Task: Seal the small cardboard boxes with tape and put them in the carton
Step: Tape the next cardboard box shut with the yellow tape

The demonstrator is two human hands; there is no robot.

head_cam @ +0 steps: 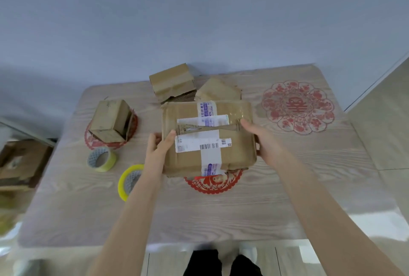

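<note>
1. Flat cardboard box (208, 138): mid-table (221, 216), over a red paper-cut (212, 184). It is gripped at both short sides, probably to square it up for taping. Old labels and printed tape cross the lid; the centre seam looks unsealed.
2. Left hand (158, 145): clamped on the box's left edge, thumb on top.
3. Right hand (263, 140): clamped on the right edge, thumb on top; its fingers are hidden beneath.
4. 2 tape rolls (101, 159) (127, 181): near the left hand, within reach; the left forearm covers part of the nearer one.
5. 3 small boxes: 1 at left (110, 120), open-sided, and 2 behind (171, 81) (218, 89), partly hidden.
6. Brown shape (20, 165) off the table's left edge: possibly the carton, but blurred and cut off.

Whether the held box rests on the table or is lifted cannot be told.
</note>
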